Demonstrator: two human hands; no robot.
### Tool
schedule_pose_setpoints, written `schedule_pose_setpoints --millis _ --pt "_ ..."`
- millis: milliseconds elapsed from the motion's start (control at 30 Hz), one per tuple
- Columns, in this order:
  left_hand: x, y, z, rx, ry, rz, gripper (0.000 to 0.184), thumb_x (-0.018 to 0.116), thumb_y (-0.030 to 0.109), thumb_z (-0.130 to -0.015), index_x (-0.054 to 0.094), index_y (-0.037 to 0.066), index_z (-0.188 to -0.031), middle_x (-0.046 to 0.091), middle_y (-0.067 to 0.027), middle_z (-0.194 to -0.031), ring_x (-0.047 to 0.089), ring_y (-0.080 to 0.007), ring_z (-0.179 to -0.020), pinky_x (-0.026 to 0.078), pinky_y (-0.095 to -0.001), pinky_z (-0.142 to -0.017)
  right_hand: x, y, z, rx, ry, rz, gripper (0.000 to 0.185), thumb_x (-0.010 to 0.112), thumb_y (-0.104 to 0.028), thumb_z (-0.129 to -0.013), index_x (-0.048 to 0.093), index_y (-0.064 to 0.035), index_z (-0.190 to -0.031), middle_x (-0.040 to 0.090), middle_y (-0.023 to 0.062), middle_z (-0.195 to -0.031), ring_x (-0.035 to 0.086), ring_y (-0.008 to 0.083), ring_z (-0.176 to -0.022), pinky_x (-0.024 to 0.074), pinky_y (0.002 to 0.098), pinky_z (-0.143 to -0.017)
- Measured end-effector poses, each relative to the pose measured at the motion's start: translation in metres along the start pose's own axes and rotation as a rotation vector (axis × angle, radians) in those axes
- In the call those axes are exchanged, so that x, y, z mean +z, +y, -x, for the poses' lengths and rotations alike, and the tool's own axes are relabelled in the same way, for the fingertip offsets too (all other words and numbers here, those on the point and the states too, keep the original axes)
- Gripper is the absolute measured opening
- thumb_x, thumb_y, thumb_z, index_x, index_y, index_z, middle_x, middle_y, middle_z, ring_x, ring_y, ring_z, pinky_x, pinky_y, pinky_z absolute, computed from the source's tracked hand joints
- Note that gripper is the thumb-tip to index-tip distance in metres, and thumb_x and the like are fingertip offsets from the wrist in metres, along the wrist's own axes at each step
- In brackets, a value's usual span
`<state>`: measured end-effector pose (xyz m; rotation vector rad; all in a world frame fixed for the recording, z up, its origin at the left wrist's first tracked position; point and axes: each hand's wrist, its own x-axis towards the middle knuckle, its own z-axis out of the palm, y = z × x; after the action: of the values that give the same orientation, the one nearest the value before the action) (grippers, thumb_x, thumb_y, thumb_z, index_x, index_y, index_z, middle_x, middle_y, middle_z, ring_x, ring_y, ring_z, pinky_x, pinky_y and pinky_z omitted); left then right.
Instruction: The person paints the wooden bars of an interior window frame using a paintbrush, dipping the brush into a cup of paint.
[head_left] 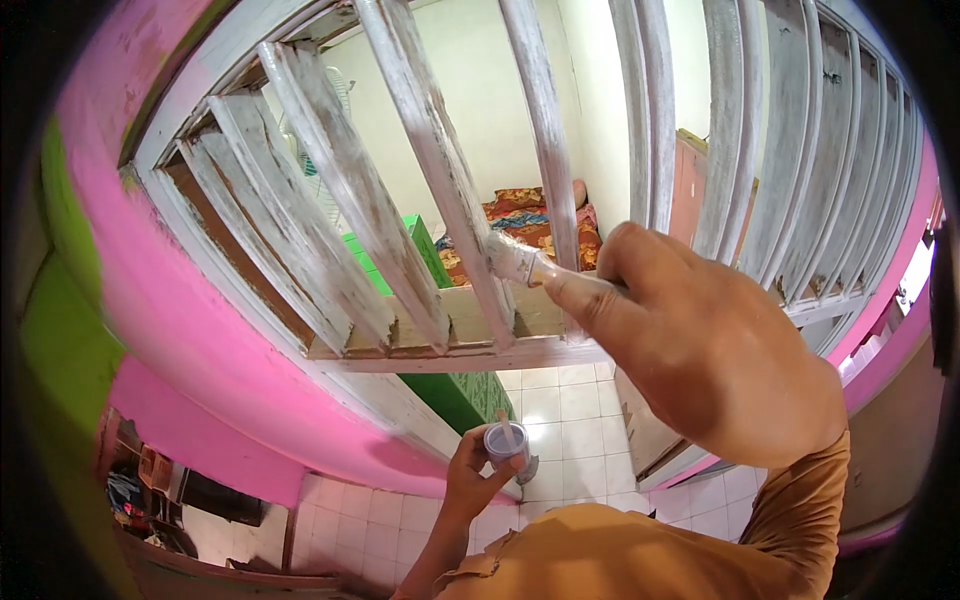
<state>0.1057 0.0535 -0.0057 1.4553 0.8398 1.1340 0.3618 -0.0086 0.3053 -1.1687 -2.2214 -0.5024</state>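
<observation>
My right hand (715, 340) is closed around the handle of a paintbrush (515, 260). The brush's white-coated bristles touch the side of a slanted wooden slat (440, 165) with patchy white paint and bare brown streaks. Lower down, my left hand (475, 478) has its fingers wrapped round a small clear cup (507, 452). A flat stick (506, 428) stands up out of the cup; its contents are hard to make out. Several similar slats, some more whitened than others, stand in the same frame above a wooden crossbar (480, 358).
Pink wall (230, 340) curves around the frame on the left. Through the slats show a patterned bed cover (520, 235), a green cabinet (425, 250) and a fan (335, 95). White floor tiles (575, 450) lie below. Dark furniture (220, 500) sits at lower left.
</observation>
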Motion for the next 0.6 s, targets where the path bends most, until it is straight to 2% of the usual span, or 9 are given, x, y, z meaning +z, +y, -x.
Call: schedule_pose_setpoints --millis 367,467,500,567,600 --pt "0.003 0.003 0.003 0.016 0.02 0.038 0.057 0.084 0.012 -0.082 0.052 0.003 -0.127 0.062 -0.0096 -0.123 0.061 -0.0196 -0.115 0.05 -0.038 -0.102 -0.012 0.004 -0.032 -0.086 0.2 -0.054 0.041 0.065 0.011 -0.079 0.068 -0.0048 -0.117 0.053 0.0104 -0.085 0.057 0.0256 -0.067 0.0469 0.0366 -0.058" --pt "0.004 0.005 0.003 0.0 0.029 0.036 0.057 0.084 0.012 -0.082 0.052 0.003 -0.127 0.062 -0.0098 -0.123 0.061 -0.0197 -0.115 0.05 -0.0383 -0.102 -0.024 -0.012 -0.043 0.154 0.155 -0.307 0.039 0.066 0.012 -0.078 0.068 -0.0014 -0.114 0.054 0.0115 -0.086 0.058 0.025 -0.068 0.047 0.0361 -0.058" --pt "0.004 0.003 0.003 0.0 0.026 0.032 0.057 0.084 0.012 -0.082 0.052 0.003 -0.127 0.062 -0.0098 -0.123 0.061 -0.0197 -0.115 0.05 -0.0383 -0.102 -0.014 0.002 -0.043 -0.012 0.246 -0.222 0.038 0.066 0.012 -0.078 0.068 -0.0002 -0.114 0.054 0.0115 -0.086 0.058 0.0252 -0.068 0.0471 0.0362 -0.058" --pt "0.002 -0.002 0.003 -0.007 0.025 0.043 0.057 0.084 0.013 -0.082 0.052 0.003 -0.127 0.062 -0.01 -0.123 0.061 -0.02 -0.114 0.051 -0.0384 -0.102 -0.01 0.015 -0.045 -0.175 0.341 -0.136 0.038 0.066 0.013 -0.078 0.068 0.001 -0.114 0.055 0.0116 -0.086 0.058 0.0255 -0.068 0.0472 0.0364 -0.058" --pt "0.002 -0.003 0.003 -0.006 0.023 0.037 0.057 0.084 0.013 -0.082 0.052 0.003 -0.127 0.062 -0.01 -0.123 0.061 -0.02 -0.114 0.051 -0.0384 -0.102 -0.009 0.018 -0.047 -0.191 0.366 -0.138 0.038 0.066 0.013 -0.078 0.068 0.001 -0.114 0.055 0.0116 -0.086 0.058 0.0254 -0.068 0.0472 0.0364 -0.058"
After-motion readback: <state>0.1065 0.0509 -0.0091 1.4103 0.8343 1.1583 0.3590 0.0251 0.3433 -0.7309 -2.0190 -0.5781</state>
